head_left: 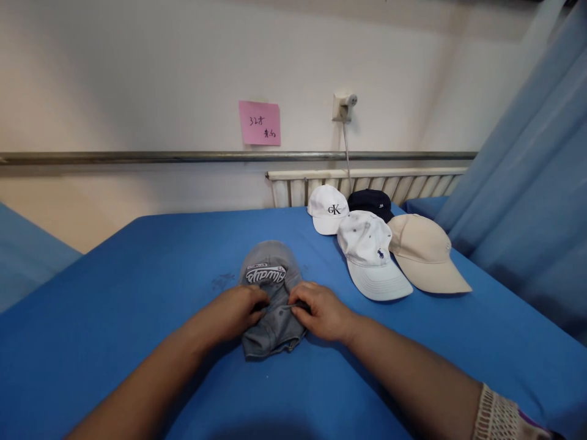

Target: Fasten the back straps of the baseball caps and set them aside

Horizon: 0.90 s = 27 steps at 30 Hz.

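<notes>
A grey baseball cap (277,324) with white "Always" lettering lies on the blue-covered table (137,293), its brim pointing away from me and its crown crumpled toward me. My left hand (241,308) grips the cap's left side, fingers curled on the fabric. On the opposite side, my right hand (323,310) pinches a fold of the cloth between thumb and fingers. The fingertips of both hands are partly hidden by the hands themselves and the folds.
At the back right sit a white CK cap (326,205), a navy cap (370,200), a white cap with a horse logo (367,244) and a beige cap (422,244). Behind are a radiator (293,190) and a wall rail (183,157). Blue curtain (527,171) hangs right.
</notes>
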Each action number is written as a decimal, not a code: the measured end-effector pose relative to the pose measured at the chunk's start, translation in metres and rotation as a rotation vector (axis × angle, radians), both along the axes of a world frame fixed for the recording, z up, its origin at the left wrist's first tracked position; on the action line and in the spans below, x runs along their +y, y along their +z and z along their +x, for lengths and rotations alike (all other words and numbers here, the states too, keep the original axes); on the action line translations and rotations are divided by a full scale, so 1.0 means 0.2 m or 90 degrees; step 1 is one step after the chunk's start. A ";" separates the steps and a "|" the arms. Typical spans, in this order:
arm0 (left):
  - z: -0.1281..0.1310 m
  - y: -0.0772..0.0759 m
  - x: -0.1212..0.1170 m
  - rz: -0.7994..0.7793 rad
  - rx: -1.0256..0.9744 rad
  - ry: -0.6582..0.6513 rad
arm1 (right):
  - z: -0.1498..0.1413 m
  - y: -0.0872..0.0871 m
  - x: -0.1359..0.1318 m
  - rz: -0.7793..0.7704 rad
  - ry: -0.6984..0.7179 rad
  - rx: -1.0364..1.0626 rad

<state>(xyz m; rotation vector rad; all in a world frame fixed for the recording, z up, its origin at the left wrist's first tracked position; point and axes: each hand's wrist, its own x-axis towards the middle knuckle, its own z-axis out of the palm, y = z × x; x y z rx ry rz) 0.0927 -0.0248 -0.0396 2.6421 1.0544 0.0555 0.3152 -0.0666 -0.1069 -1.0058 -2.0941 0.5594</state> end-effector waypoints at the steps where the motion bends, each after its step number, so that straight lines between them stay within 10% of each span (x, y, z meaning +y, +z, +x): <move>1: 0.01 0.00 -0.02 0.027 0.015 -0.001 | 0.00 0.00 0.00 -0.001 -0.001 0.003; 8: 0.03 0.01 -0.04 0.104 0.045 0.031 | 0.00 0.00 0.00 -0.020 -0.009 0.024; 14: -0.01 0.19 -0.03 0.210 -0.063 0.120 | -0.01 0.04 -0.02 -0.001 -0.056 0.124; 27: 0.03 0.39 -0.14 0.297 -0.116 -0.125 | 0.10 0.02 0.08 0.055 -0.254 0.332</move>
